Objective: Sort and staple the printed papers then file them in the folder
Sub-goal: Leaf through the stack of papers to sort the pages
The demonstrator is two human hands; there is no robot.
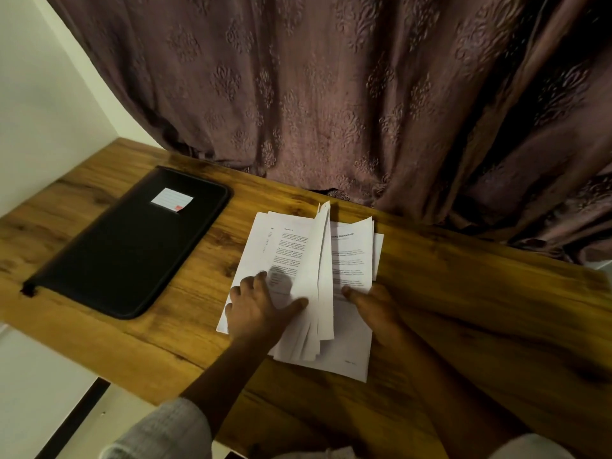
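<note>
Nearest to us, a pale knitted sleeve (165, 429) covers our left forearm. Just beyond it, our left hand (261, 309) lies on the printed papers (284, 250). Its fingers (246, 286) are spread apart and flat on the left-hand sheet, and the thumb stretches out against a sheaf of pages standing on edge in the middle of the pile. Our right hand (376, 311) rests on the right-hand sheets, fingers (351, 293) close together and fairly straight, tips pressing the page. It is dim and blurred there, so we cannot tell more. The papers lie fanned and loose near the middle of the wooden bench (480, 293). Left of them, apart, lies the black folder (132, 246), closed and flat, with a small white label (172, 200) on its cover. Behind the bench hangs a brown patterned curtain (331, 94).
</note>
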